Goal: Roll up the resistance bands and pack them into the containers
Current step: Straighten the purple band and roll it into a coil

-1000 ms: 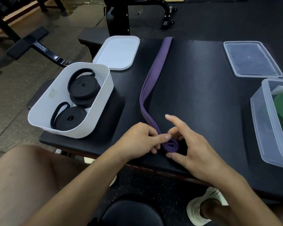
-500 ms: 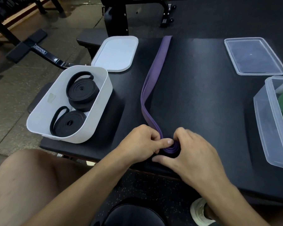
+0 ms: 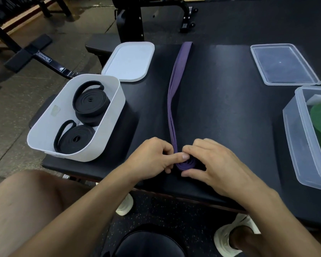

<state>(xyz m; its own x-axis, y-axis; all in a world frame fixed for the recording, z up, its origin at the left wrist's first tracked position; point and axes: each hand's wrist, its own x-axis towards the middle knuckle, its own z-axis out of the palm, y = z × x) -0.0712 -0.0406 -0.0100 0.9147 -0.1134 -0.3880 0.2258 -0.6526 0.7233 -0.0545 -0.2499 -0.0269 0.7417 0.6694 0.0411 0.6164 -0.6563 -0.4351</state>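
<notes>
Between the two hands sits the coiled end of the purple band [image 3: 186, 164] — left hand [image 3: 152, 160] and right hand [image 3: 211, 164] both pinch it. Its loose length runs away across the black table [image 3: 230, 108].

arms: forearms [image 3: 78, 206] bare | leg: knee [image 3: 26, 197] bare | feet: cream shoes [image 3: 227, 240] (low-cut, ankle showing)

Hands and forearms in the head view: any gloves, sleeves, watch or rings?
Nothing worn: left hand and right hand are gloveless, no rings visible. Both forearms are bare to the frame edge, with no sleeve, watch or band.
</notes>
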